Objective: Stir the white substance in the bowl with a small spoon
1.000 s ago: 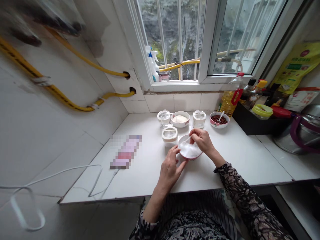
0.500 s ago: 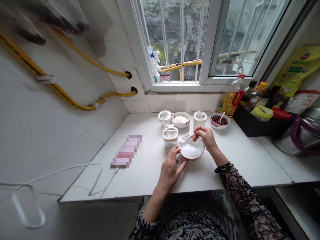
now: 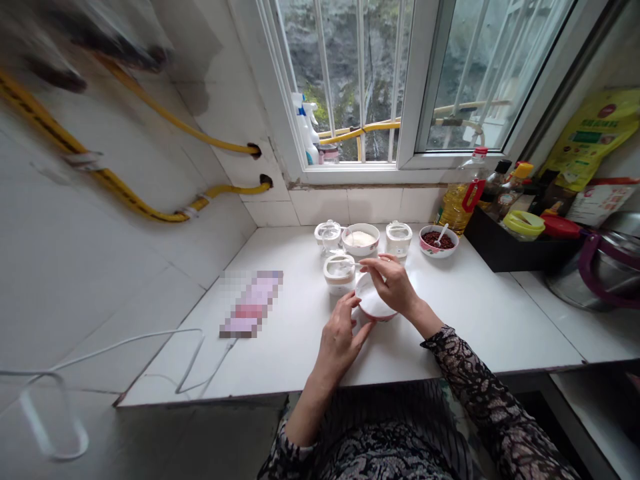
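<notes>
My left hand [image 3: 341,333] grips the left side of a bowl [image 3: 384,318] with a pink-red outside, its thumb at the near rim. White powder [image 3: 371,298] fills the bowl, partly hidden under my right hand [image 3: 395,285]. That hand is closed on the handle of a small white spoon [image 3: 354,263]. The spoon reaches left over a square clear-lidded jar [image 3: 340,281] just beside the bowl; whether its tip touches the jar or carries powder I cannot tell.
Behind stand two more jars [image 3: 399,239] and a bowl of pale grains [image 3: 361,248]. Right of them are a bowl of dark red beans [image 3: 439,251] and an oil bottle [image 3: 463,193]. A blurred phone-like object [image 3: 253,303] with a white cable [image 3: 200,360] lies left.
My right hand has moved left with the spoon, from above the powder to over the square jar. My left hand stays on the bowl.
</notes>
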The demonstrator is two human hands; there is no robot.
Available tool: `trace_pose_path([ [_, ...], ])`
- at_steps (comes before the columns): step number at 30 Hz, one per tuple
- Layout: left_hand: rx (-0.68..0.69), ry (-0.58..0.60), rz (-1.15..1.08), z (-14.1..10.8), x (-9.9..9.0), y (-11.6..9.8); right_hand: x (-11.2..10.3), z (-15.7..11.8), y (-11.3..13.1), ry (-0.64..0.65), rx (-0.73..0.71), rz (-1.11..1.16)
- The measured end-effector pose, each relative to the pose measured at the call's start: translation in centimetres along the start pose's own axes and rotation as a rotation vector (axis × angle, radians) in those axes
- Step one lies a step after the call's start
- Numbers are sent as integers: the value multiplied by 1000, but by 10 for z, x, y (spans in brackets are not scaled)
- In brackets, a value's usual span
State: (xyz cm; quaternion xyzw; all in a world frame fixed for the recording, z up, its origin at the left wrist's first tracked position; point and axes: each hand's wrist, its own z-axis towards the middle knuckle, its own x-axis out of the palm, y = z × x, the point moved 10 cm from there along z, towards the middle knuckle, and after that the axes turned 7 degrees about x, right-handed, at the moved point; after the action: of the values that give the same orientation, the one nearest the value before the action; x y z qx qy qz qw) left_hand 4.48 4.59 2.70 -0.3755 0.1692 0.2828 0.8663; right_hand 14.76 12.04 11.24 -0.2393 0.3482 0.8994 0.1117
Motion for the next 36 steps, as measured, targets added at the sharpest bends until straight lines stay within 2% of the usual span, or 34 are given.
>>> trace_pose_path([
  [3,-6,5,-5,0,0,-1,-21,1,-15,-93,137,20],
  [6,-11,-1,-4,0,-1,-1,-28,-1,-33,-76,295,35],
  [8,-17,-7,-3,0,-1,-1,-24,-2,-40,-31,348,9],
  [12,-16,-6,-5,-1,-1,-1,-7,-4,-39,58,355,-69],
  [15,-14,-5,-6,-1,0,0,7,-7,-39,122,387,-42],
  [19,-16,-5,-8,-1,0,1,11,-11,-49,135,511,126],
  [26,-29,5,-20,-1,0,1,2,-12,-65,63,647,407],
  [31,-28,1,-21,-1,0,0,-8,-9,-68,23,628,376],
  [34,-25,-4,-11,-1,-1,0,-8,-6,-55,58,497,191],
  [36,-21,-2,-10,-1,-1,0,0,-4,-39,127,364,69],
])
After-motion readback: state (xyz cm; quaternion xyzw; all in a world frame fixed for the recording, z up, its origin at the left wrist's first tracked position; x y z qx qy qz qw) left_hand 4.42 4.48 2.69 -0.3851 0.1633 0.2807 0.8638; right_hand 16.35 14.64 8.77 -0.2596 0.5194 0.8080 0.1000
